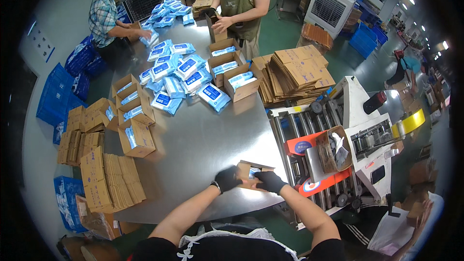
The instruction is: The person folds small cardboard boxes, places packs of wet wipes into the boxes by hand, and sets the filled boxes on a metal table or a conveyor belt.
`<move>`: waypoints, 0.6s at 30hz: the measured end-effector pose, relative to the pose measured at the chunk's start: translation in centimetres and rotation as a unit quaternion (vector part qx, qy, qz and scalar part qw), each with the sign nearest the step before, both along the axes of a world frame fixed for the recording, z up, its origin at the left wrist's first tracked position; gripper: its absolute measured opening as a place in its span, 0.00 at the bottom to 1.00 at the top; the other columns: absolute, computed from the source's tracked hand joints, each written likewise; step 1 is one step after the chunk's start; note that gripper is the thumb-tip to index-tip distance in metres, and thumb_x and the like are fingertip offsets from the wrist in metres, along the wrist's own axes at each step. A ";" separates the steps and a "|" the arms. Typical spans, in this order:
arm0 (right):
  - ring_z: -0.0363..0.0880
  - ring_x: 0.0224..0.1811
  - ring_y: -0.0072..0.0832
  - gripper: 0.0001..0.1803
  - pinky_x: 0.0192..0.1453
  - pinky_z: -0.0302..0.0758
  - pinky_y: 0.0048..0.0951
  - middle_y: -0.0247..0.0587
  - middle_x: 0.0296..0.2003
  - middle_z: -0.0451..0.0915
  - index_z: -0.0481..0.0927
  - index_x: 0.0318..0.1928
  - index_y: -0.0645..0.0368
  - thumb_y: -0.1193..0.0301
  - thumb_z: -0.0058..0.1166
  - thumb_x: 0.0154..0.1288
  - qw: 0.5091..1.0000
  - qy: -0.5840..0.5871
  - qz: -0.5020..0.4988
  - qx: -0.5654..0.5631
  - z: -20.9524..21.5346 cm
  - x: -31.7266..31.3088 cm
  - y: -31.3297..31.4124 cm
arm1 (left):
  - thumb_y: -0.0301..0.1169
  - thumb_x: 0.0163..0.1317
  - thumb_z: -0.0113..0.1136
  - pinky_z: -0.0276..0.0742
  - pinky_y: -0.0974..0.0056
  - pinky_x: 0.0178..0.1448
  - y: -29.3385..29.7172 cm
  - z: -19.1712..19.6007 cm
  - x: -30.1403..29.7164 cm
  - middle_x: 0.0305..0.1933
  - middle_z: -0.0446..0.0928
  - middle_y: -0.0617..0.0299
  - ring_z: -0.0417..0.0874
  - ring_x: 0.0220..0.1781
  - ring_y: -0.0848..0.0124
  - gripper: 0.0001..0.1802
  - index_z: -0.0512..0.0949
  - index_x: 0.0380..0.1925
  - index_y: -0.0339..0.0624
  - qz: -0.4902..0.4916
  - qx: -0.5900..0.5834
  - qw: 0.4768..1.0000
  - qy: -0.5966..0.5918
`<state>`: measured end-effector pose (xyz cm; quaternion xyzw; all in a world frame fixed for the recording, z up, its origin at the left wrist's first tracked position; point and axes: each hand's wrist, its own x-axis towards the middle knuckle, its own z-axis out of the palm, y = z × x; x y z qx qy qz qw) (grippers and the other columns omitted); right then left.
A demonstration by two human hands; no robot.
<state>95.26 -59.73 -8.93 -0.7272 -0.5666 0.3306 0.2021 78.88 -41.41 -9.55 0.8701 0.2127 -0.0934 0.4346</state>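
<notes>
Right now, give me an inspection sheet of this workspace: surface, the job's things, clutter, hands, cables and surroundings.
Surface: metal table, shiny, with glare near the right side.
Job's things: small box at the near edge, a pack partly visible inside.
Clutter: blue and white packs heaped loosely; boxes holding packs on both sides of the heap; flat cartons stacked at left and right.
Hands: left hand and right hand, black-gloved, both at the small box; grip unclear.
Cables: nothing seen on the table.
Surroundings: roller machine at right, blue crates at left, two co-workers at the far end.
</notes>
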 end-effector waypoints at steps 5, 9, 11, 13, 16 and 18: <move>0.79 0.48 0.40 0.20 0.58 0.71 0.44 0.41 0.41 0.81 0.80 0.51 0.53 0.59 0.56 0.61 0.896 -0.281 -0.182 0.292 6.1 -3.2 6.9 | 0.53 0.54 0.65 0.71 0.57 0.55 -3.3 -7.0 0.2 0.43 0.77 0.45 0.79 0.48 0.55 0.37 0.66 0.50 0.33 0.101 -0.067 0.991 -0.053; 0.68 0.63 0.33 0.22 0.67 0.50 0.69 0.38 0.51 0.78 0.79 0.52 0.50 0.52 0.48 0.66 0.923 -0.313 -0.167 0.150 0.3 -6.0 3.9 | 0.35 0.64 0.54 0.72 0.54 0.58 -6.6 -10.6 1.2 0.54 0.75 0.48 0.76 0.55 0.60 0.19 0.73 0.53 0.37 -0.063 0.082 0.969 -0.222; 0.75 0.52 0.33 0.19 0.59 0.63 0.57 0.39 0.43 0.80 0.80 0.45 0.52 0.53 0.47 0.66 0.922 -0.356 -0.097 0.112 -1.4 -3.0 0.8 | 0.31 0.57 0.63 0.72 0.59 0.59 -6.0 -8.6 -2.1 0.47 0.79 0.54 0.79 0.51 0.63 0.24 0.71 0.53 0.34 -0.034 -0.222 0.964 -0.139; 0.78 0.38 0.30 0.18 0.44 0.71 0.42 0.36 0.34 0.80 0.79 0.39 0.54 0.54 0.46 0.68 0.959 -0.259 -0.073 0.093 -2.9 1.4 -1.2 | 0.25 0.53 0.66 0.75 0.62 0.54 -4.7 -2.2 -6.4 0.42 0.81 0.58 0.80 0.47 0.69 0.18 0.76 0.45 0.35 0.080 -0.251 0.954 -0.142; 0.77 0.36 0.29 0.16 0.38 0.75 0.32 0.38 0.37 0.78 0.77 0.46 0.59 0.60 0.44 0.70 0.958 0.065 -0.257 0.111 -3.4 6.2 -3.5 | 0.26 0.51 0.67 0.78 0.63 0.46 1.1 6.5 -14.9 0.34 0.82 0.59 0.82 0.38 0.69 0.07 0.81 0.31 0.39 0.250 0.000 0.954 -0.165; 0.76 0.41 0.30 0.18 0.41 0.77 0.28 0.42 0.45 0.76 0.74 0.54 0.62 0.65 0.43 0.70 0.789 0.398 -0.428 0.190 -3.3 6.0 -4.0 | 0.27 0.51 0.68 0.77 0.65 0.41 5.4 11.7 -21.8 0.29 0.82 0.58 0.83 0.33 0.68 0.06 0.82 0.29 0.41 0.380 0.076 0.911 -0.142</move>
